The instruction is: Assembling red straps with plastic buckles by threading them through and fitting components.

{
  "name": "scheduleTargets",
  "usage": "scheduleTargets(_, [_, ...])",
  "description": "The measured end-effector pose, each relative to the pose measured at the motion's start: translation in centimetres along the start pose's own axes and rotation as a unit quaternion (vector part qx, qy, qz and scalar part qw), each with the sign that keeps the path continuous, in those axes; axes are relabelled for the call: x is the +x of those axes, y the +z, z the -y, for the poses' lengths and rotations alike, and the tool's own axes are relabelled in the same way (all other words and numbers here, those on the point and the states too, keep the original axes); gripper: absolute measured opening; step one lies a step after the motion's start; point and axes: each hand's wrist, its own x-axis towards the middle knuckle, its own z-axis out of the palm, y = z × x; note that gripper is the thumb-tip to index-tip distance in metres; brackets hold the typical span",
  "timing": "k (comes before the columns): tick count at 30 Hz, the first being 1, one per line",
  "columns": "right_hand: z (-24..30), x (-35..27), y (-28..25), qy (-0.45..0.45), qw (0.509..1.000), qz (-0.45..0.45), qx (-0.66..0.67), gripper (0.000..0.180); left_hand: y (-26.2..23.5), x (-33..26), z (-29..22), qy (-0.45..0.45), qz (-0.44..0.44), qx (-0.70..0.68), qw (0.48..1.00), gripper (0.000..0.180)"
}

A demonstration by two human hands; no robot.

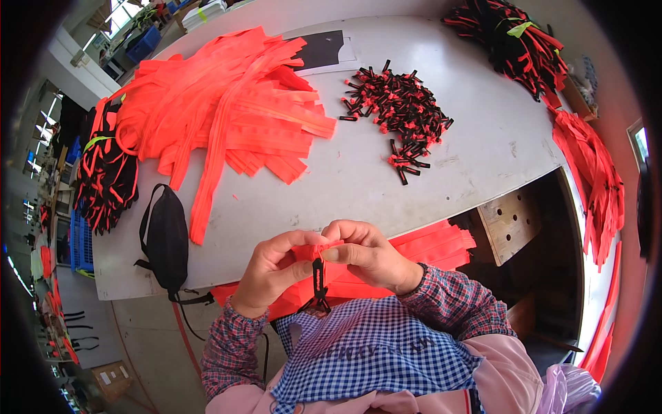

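My left hand (270,269) and my right hand (369,254) meet in front of my chest, both pinching the end of an orange strap (324,250). A small black clip (318,279) hangs from the strap end between my thumbs. More orange strap (427,247) lies folded across my lap under my hands. A big heap of orange straps (234,110) covers the white table's far left. A pile of small black-and-red clips (398,110) lies at the table's middle back.
A black face mask (165,241) lies near the white table's (386,186) front left edge. Bundles of black-and-orange straps sit at the far right (514,41) and the left edge (103,176). Orange straps (594,179) hang off the right. A wooden board with holes (509,222) stands below.
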Motion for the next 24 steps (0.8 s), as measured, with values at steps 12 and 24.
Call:
scheduleTargets(12, [0.7, 0.0, 0.4, 0.007, 1.0, 0.013, -0.014, 0.008, 0.0, 0.1, 0.8, 0.004, -0.012, -0.049, 0.999, 0.029])
scheduleTargets(24, [2.2, 0.1, -0.3, 0.067, 0.993, 0.053, -0.077, 0.008, -0.7, -0.2, 1.5, -0.019, 0.021, -0.138, 0.99, 0.031])
